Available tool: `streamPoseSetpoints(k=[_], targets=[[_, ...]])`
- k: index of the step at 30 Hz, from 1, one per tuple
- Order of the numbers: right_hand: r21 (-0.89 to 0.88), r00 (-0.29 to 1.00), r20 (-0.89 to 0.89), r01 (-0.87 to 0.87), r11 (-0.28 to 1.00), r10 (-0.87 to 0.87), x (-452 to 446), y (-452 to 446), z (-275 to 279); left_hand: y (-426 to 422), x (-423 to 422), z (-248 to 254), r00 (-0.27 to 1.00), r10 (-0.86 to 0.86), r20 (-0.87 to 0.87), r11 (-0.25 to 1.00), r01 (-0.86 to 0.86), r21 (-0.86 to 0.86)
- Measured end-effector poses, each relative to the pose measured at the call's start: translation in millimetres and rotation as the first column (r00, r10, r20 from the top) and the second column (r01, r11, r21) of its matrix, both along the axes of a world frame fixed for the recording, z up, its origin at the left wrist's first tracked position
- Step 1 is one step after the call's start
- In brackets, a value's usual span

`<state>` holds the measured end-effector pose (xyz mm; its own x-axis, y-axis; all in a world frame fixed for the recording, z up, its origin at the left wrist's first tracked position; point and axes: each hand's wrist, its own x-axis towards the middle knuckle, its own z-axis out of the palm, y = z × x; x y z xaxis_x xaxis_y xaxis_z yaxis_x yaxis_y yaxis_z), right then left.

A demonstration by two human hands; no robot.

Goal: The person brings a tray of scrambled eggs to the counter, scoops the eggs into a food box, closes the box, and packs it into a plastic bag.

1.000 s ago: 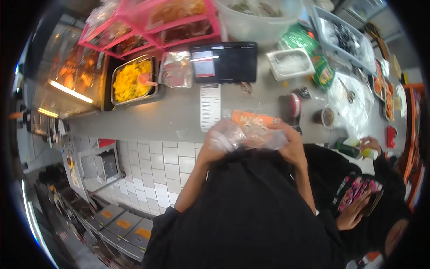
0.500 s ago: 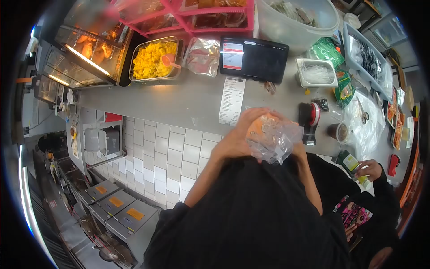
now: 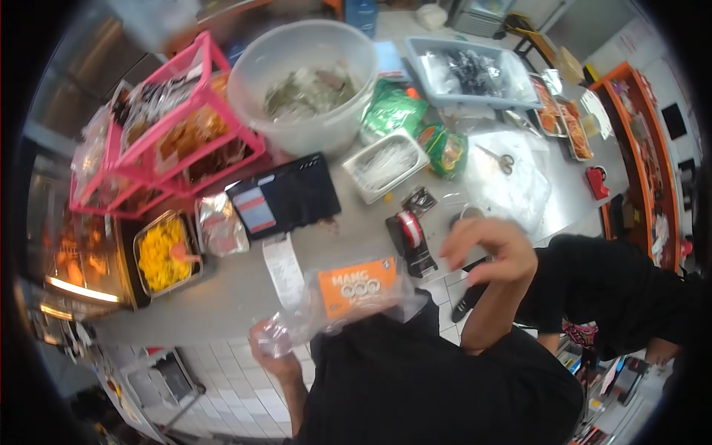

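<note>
A clear plastic bag (image 3: 300, 325) with an orange box (image 3: 356, 288) printed "MANG" inside lies at the front edge of the steel counter, against my dark top. My left hand (image 3: 276, 350) is closed around the gathered end of the bag. Off to the right, my right hand (image 3: 495, 248) is raised with thumb and fingers apart and curved, holding nothing. Just beyond its fingers is a small round cup (image 3: 470, 213), partly covered by the hand. Between the bag and that hand stands a black-and-red tape dispenser (image 3: 412, 236).
A printed receipt (image 3: 283, 271), a tablet (image 3: 285, 194) and a tray of yellow food (image 3: 162, 256) are on the left. Behind are pink baskets (image 3: 178, 133), a large clear tub (image 3: 304, 44) and a metal container (image 3: 386, 165). Scissors (image 3: 506, 163) lie on plastic sheets. Another person (image 3: 615, 289) stands right.
My view has turned to the right. Both hands were around the bagged box; now the left grips only the bag's end, and the right has let go and moved rightward.
</note>
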<state>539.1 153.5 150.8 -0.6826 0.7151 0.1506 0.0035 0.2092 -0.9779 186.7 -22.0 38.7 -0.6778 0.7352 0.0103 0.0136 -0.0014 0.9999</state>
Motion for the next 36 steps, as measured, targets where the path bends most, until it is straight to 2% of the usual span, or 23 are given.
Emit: streamPoseSetpoints(k=[1,2,4,6,8,10,11,12,14,15,17,18,20,21,22,24,25,27,28,31,33,34,36], targets=[[-0.036,0.973,-0.193,0.119,0.992,-0.124,16,5,-1,8,2,16,0.999,0.039,0.035,0.999,-0.039,-0.009],[-0.193,0.916,-0.151,0.342,0.92,-0.373,28,10,-2,8,-3,25,0.995,-0.033,0.093,0.998,0.037,-0.047],[-0.077,0.735,0.042,0.678,0.731,-0.677,38,42,-4,2,-21,30,0.983,-0.116,0.14,0.99,0.127,-0.069],[0.023,0.594,0.188,0.794,0.608,-0.782,56,79,-23,-2,-40,25,0.925,-0.336,0.178,0.884,0.375,-0.28],[0.049,0.53,0.235,0.83,0.555,-0.815,81,116,-50,-1,-51,13,0.839,-0.445,0.315,0.785,0.534,-0.313],[0.075,0.462,0.292,0.862,0.501,-0.838,113,153,-79,30,-15,45,0.894,-0.375,0.246,0.798,0.447,-0.406],[0.069,0.407,0.299,0.893,0.445,-0.863,133,173,-94,30,-18,33,0.822,-0.373,0.429,0.879,0.461,-0.12],[0.063,0.352,0.305,0.92,0.388,-0.885,152,194,-108,30,-22,30,0.818,-0.388,0.424,0.873,0.474,-0.115],[0.189,0.153,0.319,0.957,0.221,-0.935,191,238,-136,40,-25,36,0.791,0.013,0.612,0.871,0.291,-0.395],[0.188,0.144,0.312,0.96,0.209,-0.939,215,261,-154,75,5,64,0.806,0.293,0.514,0.834,0.047,-0.55],[0.468,-0.043,0.238,0.88,0.076,-0.97,263,304,-190,94,19,87,0.84,0.276,0.467,0.804,0.065,-0.591],[0.468,-0.046,0.227,0.881,0.067,-0.973,281,323,-205,105,24,89,0.867,0.267,0.42,0.769,0.071,-0.635],[0.668,-0.105,0.228,0.74,0.077,-0.968,307,354,-234,109,20,79,0.869,0.225,0.441,0.811,0.084,-0.58],[0.647,-0.125,0.399,0.74,0.182,-0.908,315,364,-248,114,21,76,0.879,0.173,0.445,0.807,0.133,-0.576],[0.646,-0.13,0.396,0.743,0.175,-0.909,323,374,-264,120,22,75,0.885,0.12,0.451,0.799,0.184,-0.573],[0.75,-0.059,0.481,0.544,0.375,-0.875,331,384,-281,128,25,71,0.886,0.017,0.463,0.769,0.284,-0.572],[0.748,-0.063,0.484,0.547,0.376,-0.873,332,386,-282,130,25,70,0.882,-0.03,0.47,0.748,0.331,-0.575],[0.659,0.118,0.468,0.614,0.435,-0.876,330,385,-277,126,19,60,0.877,-0.069,0.475,0.716,0.375,-0.589],[0.653,0.118,0.478,0.614,0.442,-0.871,325,383,-269,120,14,48,0.862,-0.124,0.491,0.729,0.414,-0.544],[0.592,0.026,0.566,0.684,0.427,-0.824,320,388,-247,114,9,35,0.859,-0.198,0.472,0.708,0.458,-0.537],[0.617,-0.122,0.596,0.702,0.356,-0.793,325,397,-243,113,9,31,0.871,-0.225,0.436,0.67,0.463,-0.58],[0.612,-0.122,0.603,0.704,0.359,-0.788,325,396,-245,111,8,30,0.864,-0.213,0.457,0.686,0.465,-0.559],[0.675,-0.146,0.436,0.706,0.215,-0.888,324,399,-247,114,8,31,0.856,-0.206,0.474,0.703,0.466,-0.537]])
